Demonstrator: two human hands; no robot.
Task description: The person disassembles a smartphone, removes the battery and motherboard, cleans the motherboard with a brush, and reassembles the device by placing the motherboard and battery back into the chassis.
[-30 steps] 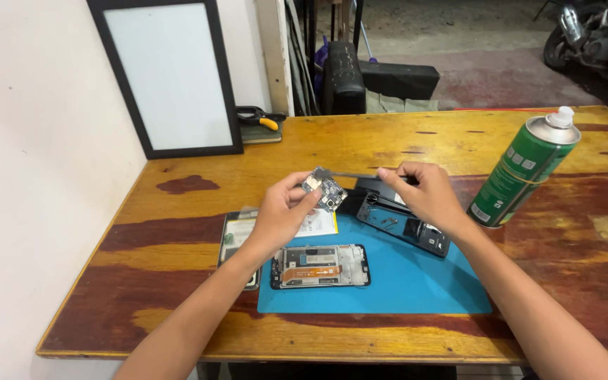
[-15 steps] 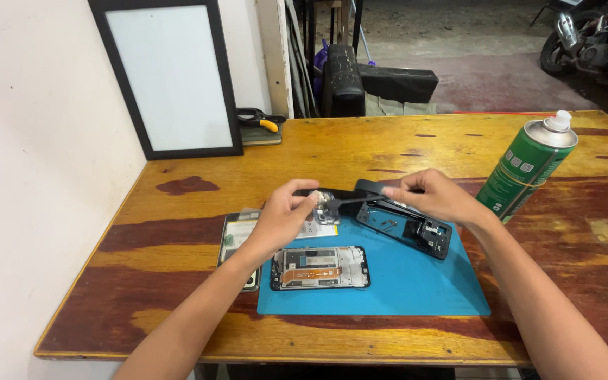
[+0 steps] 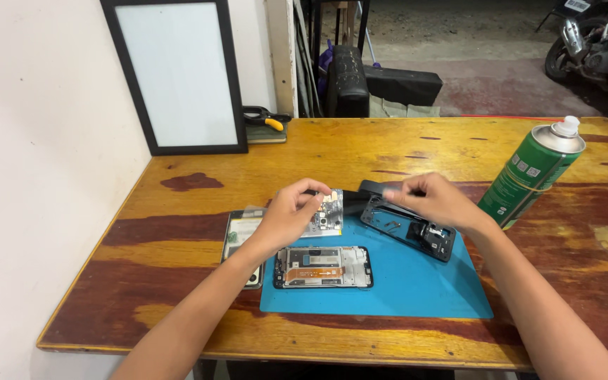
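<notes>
Spray can (image 3: 533,176) right, framed panel (image 3: 177,74) behind

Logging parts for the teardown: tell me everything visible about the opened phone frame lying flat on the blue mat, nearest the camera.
The opened phone frame is a dark rectangular chassis lying flat, long side across, on the front left part of the blue mat. Its inside faces up: greyish metal-looking panels and an orange-brown strip, probably a flex cable, along the middle. No hand touches it; the left hand holds a small board just behind it. Finer parts are too small to tell.

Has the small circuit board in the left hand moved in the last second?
Yes. The circuit board dropped from above the table toward the blue mat, still held in the left hand.
</notes>
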